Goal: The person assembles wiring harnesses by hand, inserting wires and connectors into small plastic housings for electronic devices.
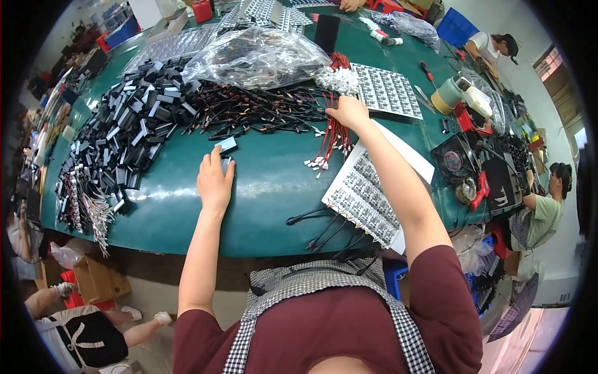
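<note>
On the green table my left hand rests palm down, with a small black rectangular case between its thumb and index finger. Just beyond the fingertips lies a similar case with a shiny pale-blue face. My right hand reaches farther out, its fingers closed at the bundle of red wires with white connectors. The fingertips are partly hidden there, and how many wires they grip is unclear. Under my right forearm lies a sheet of circuit boards with black cables at its near edge.
A large pile of black cases covers the left. Black cables lie beyond the hands, under a clear plastic bag. Another circuit-board sheet, a screwdriver and a fan are on the right. Other people work nearby.
</note>
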{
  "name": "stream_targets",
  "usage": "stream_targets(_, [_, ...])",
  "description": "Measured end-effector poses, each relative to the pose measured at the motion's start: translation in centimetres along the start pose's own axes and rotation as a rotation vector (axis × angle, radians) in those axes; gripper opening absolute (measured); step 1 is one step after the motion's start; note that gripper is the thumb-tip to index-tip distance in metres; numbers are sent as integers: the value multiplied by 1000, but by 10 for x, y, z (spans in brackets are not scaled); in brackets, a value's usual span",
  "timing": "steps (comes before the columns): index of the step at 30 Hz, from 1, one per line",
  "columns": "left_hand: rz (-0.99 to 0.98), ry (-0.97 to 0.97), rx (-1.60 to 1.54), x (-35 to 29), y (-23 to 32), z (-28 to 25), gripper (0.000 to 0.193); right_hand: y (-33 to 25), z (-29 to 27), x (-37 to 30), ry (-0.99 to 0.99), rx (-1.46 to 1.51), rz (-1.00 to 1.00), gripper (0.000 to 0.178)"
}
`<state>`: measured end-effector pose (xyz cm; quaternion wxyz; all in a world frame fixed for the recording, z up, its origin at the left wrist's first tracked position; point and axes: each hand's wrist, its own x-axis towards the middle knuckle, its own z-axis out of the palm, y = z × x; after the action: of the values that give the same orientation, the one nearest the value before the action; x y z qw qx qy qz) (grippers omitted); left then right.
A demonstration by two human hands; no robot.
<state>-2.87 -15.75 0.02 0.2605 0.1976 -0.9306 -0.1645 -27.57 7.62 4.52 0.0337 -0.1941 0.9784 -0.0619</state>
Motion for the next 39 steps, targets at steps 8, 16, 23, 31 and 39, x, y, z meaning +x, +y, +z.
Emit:
stream_targets(8, [-34, 38, -182, 1, -4, 1, 28, -18, -17, -16, -129, 58, -3, 39])
stream_targets(16, [-190, -5, -529, 10, -15, 6, 14, -17, 13, -33, -281, 207, -32, 33])
stream_targets(23, [-367, -587, -1176, -12, 65, -27, 15, -23, -60, -78, -468, 1020, -229, 15])
stream_targets(31, [-371, -535, -1516, -13, 117, -33, 24, -35, -52, -136, -775, 1282, -409, 19])
stream_targets(39, [-383, -596, -1437, -15, 120, -43, 17, -33, -51, -149, -901, 1157, -484, 16])
